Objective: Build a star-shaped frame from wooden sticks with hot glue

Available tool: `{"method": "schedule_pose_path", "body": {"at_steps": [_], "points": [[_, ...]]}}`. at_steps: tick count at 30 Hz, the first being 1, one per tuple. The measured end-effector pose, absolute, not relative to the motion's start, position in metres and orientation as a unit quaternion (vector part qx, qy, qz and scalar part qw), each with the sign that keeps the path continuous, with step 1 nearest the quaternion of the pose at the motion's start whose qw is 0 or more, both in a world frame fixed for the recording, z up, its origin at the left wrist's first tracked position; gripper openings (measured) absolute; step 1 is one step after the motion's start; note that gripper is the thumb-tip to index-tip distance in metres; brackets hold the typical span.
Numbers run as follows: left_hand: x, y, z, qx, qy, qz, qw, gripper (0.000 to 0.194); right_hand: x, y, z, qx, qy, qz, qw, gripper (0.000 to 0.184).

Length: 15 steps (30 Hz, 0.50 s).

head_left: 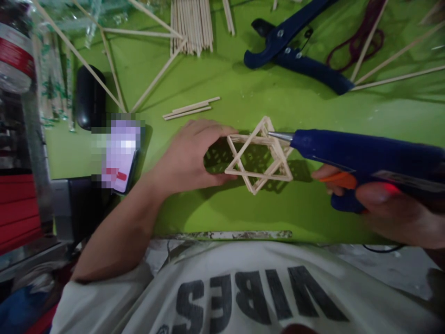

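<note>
At the far left, plastic-wrapped sticks (52,79) are laid beside a black case (91,95), and past a phone (120,155) a large stick frame (156,77) is seen, its corners apparently joined. The left hand (189,155) is placed over the tabletop (229,213), its fingers curved around the left corners of a small stick star (259,176), which is evidently grasped and steadied there. Just beyond that hand, a few short sticks (194,105) are laid out, unjoined, and farther back a pile of sticks (191,25) can be seen, likewise loose. The star can be judged well advanced: two crossed triangles are closed into six points, and further sticks are layered with them. Near its upper right part, the nozzle (283,136) of a blue glue gun (358,148) is held, so gluing may be judged unfinished there; whether glue is being released cannot be told. A blue cutter (313,70) is laid down behind, unheld. The gun is gripped by the right hand (392,213), its fingers wrapped near the orange trigger (339,180). At the far right, more long sticks (399,80) are only partly shown
</note>
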<state>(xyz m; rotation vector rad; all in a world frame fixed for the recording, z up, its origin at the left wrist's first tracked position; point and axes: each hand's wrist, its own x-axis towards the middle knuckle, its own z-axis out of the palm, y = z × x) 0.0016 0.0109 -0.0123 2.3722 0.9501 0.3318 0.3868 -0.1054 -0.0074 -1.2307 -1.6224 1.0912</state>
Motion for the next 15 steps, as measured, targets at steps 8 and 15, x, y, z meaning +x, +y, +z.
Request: {"method": "schedule_pose_path", "body": {"at_steps": [8, 15], "points": [[0.005, 0.01, -0.009, 0.882, 0.372, 0.111, 0.266, 0.07, 0.36, -0.094, -0.034, -0.481, -0.593, 0.469, 0.444, 0.013], [0.005, 0.009, -0.008, 0.893, 0.348, 0.13, 0.254, 0.064, 0.359, -0.095, -0.034, -0.501, -0.573, 0.478, 0.439, 0.022]]}}
